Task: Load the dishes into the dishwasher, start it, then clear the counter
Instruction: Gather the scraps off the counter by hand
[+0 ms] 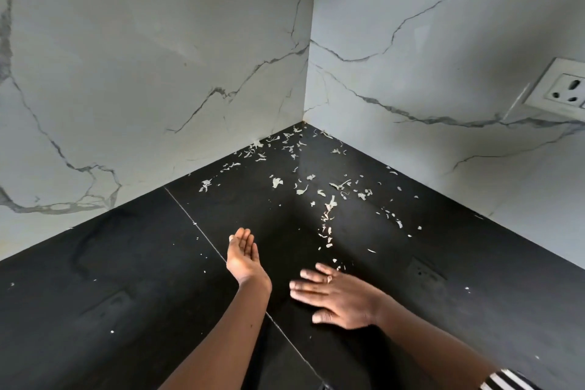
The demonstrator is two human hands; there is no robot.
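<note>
Black counter (95,294) has pale scraps (329,209) scattered into the marble corner. Left hand (242,255) cups, holding nothing; right hand (335,296) lies flat, fingers straight.

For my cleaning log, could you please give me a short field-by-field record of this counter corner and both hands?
surface: black counter, set in a corner of marble-look walls
debris: pale scraps, scattered from the corner toward the hands
left: left hand, palm turned up, fingers straight, nothing visible in it
right: right hand, flat, palm down, low over the counter; contact unclear; ring on one finger
fitting: socket on the right wall
status: counter not yet cleared
</note>
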